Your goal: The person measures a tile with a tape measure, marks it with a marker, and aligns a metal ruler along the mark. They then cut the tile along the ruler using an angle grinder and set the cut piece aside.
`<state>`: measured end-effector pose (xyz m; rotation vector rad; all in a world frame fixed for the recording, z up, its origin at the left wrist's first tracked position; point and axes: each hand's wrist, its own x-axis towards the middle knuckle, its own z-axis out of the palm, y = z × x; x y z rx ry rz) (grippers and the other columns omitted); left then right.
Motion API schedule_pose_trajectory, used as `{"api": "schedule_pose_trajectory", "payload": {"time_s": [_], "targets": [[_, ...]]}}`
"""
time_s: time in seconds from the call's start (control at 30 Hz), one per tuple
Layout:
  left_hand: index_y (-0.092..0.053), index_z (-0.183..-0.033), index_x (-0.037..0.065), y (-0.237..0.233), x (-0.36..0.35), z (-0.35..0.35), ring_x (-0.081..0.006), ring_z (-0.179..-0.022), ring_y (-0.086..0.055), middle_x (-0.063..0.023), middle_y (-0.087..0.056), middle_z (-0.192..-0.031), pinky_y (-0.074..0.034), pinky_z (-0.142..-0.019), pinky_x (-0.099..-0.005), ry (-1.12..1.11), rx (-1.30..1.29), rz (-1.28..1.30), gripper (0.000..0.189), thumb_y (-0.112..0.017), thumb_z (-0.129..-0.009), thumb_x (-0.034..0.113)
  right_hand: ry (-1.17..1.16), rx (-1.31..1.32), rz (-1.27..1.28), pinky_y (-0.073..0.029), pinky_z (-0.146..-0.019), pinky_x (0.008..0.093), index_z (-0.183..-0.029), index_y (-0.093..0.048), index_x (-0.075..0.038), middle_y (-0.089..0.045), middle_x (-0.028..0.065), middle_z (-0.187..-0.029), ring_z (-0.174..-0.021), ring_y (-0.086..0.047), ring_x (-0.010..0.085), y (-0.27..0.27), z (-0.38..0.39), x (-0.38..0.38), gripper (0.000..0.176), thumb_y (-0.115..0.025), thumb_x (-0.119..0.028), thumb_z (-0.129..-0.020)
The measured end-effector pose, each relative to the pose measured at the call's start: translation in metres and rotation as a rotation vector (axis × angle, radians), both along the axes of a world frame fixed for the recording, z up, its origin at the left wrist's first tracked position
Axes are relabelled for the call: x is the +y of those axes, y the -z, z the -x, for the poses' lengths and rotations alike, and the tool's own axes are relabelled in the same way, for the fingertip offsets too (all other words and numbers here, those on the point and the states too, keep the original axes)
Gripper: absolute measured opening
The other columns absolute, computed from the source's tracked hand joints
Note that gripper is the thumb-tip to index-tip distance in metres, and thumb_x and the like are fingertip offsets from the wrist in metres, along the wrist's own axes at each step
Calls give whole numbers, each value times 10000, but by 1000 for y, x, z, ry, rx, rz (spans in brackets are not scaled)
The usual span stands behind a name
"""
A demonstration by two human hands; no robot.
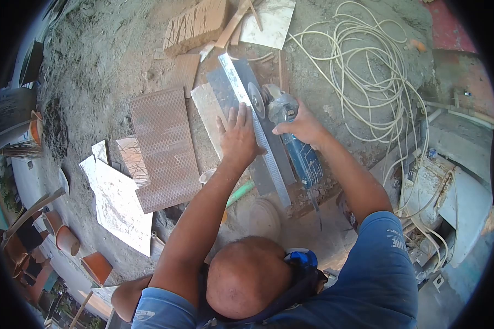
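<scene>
My left hand (240, 138) lies flat with fingers spread, pressing on a long metal straightedge (273, 168) and the dark grey tile (220, 82) beneath it. Wrapped around the head of a blue angle grinder (304, 160) is my right hand (303, 126). The grinder's round disc (256, 100) stands beside the straightedge, over the tile, just ahead of my left fingertips. A pale slab (207, 109) shows under the tile's left side.
A brown textured tile (167, 148) and a broken white tile piece (121, 205) lie left. Beyond the tile sits a scored brown block (195, 26). A coiled pale hose or cable (368, 71) spreads at right. My bent knee (250, 277) is close below.
</scene>
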<state>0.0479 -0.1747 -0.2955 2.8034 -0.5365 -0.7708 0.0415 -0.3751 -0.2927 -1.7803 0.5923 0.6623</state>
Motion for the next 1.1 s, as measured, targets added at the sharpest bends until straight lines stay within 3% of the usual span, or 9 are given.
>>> {"api": "schedule_pose_trajectory", "payload": {"time_s": [0.17, 0.43, 0.47, 0.57, 0.93, 1.03, 1.1], "targets": [[-276, -1524, 55, 0, -1, 0, -296, -1477, -257, -95, -267, -1596, -197, -1177, -613, -1, -7, 7, 1268, -932, -509, 438, 137, -54, -148, -505, -916, 367, -1491, -240, 21, -629, 215, -1169, -1046, -629, 312, -19, 13, -18, 1145, -879, -246, -578], [-282, -1523, 51, -3, -5, -1, -302, -1486, -237, -107, -265, -1602, -204, -1178, -594, 9, 15, -36, 1256, -937, -515, 414, 7, 13, -43, -459, -989, 372, -1486, -253, 51, -590, 243, -1249, -1148, -584, 320, -32, 24, -22, 1147, -861, -232, -556], [-280, -1524, 51, -4, -6, -2, -302, -1489, -230, -107, -267, -1602, -204, -1180, -590, 9, 18, -38, 1255, -936, -516, 409, 13, 15, -12, -460, -993, 378, -1485, -266, 52, -579, 254, -1268, -1168, -578, 338, -15, 27, -22, 1142, -860, -234, -552], [-277, -1526, 52, -1, -5, -1, -302, -1489, -230, -104, -268, -1602, -205, -1179, -592, 13, 11, -39, 1258, -937, -516, 408, -42, 32, -4, -464, -961, 351, -1473, -252, 76, -591, 220, -1231, -1115, -582, 278, -19, 19, -19, 1118, -858, -193, -573], [-275, -1526, 51, -3, -4, -1, -302, -1483, -245, -114, -274, -1593, -188, -1186, -594, 8, 14, -24, 1272, -934, -506, 432, -83, 44, -33, -459, -980, 353, -1474, -237, 82, -576, 221, -1262, -1135, -573, 278, -25, 2, -13, 1141, -881, -189, -572], [-272, -1527, 51, -1, -3, -1, -302, -1483, -245, -110, -270, -1595, -190, -1185, -594, 11, 8, -27, 1270, -929, -513, 445, -76, 36, -54, -476, -969, 356, -1486, -234, 72, -591, 246, -1261, -1136, -595, 317, -15, 1, -13, 1176, -871, -222, -542], [-269, -1528, 52, -2, -3, -1, -301, -1482, -246, -106, -268, -1595, -191, -1185, -594, 12, 7, -32, 1268, -925, -519, 452, -88, 54, -34, -473, -961, 348, -1480, -217, 82, -580, 212, -1262, -1131, -579, 270, -14, 1, -13, 1137, -883, -159, -590]]}}
